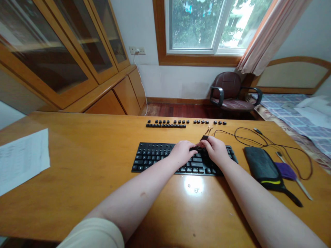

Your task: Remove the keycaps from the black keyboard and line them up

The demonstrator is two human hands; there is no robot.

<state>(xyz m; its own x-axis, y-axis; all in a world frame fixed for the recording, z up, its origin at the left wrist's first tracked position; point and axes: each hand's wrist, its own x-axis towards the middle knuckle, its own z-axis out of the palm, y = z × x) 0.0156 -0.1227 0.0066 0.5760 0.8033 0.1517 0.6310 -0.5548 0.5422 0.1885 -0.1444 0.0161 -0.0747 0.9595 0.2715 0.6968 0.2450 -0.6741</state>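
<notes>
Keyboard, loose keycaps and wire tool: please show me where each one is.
keyboard (152, 156), head view, left block of keys.
loose keycaps (165, 125), head view, middle of the left row.
wire tool (204, 137), head view, its black handle.

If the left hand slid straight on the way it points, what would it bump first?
Probably the right hand, which sits just ahead of the left hand over the keyboard.

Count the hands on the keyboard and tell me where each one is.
2. The left hand lies on the middle of the keyboard; the right hand is just to its right, pinching a wire tool at the far edge. No other hands show.
</notes>
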